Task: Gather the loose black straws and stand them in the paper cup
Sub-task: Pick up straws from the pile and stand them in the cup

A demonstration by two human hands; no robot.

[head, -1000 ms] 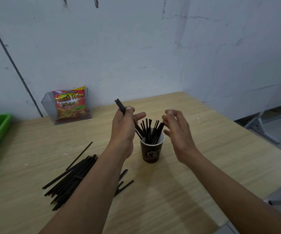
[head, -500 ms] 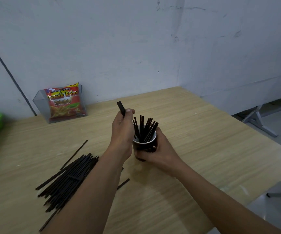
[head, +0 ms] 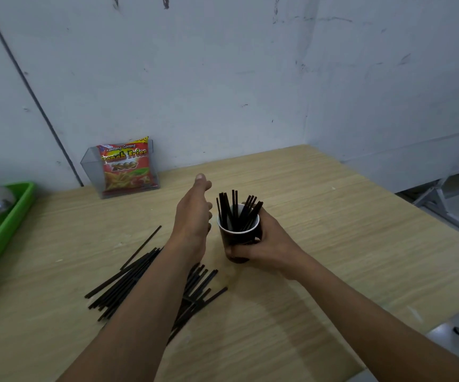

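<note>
While the right hand gripped the paper cup at table centre, fingers wrapped round its wall, the left hand hovered at the cup's nine o'clock, fingers loose and empty. Half a second earlier it pinched a straw over the rim. Loose straws lay at seven o'clock.

Snack packet, red and yellow, upright in clear plastic holder at back of counter: small script "Kentang Goreng" along top; below it large yellow "French Fries", first word partly lost in crease. Dark rounded mark under that, not legible. Yellow strip at packet's top edge shows round characters, perhaps zeros, unclear. Paper cup: print on dark wall too dim, unreadable.
</note>
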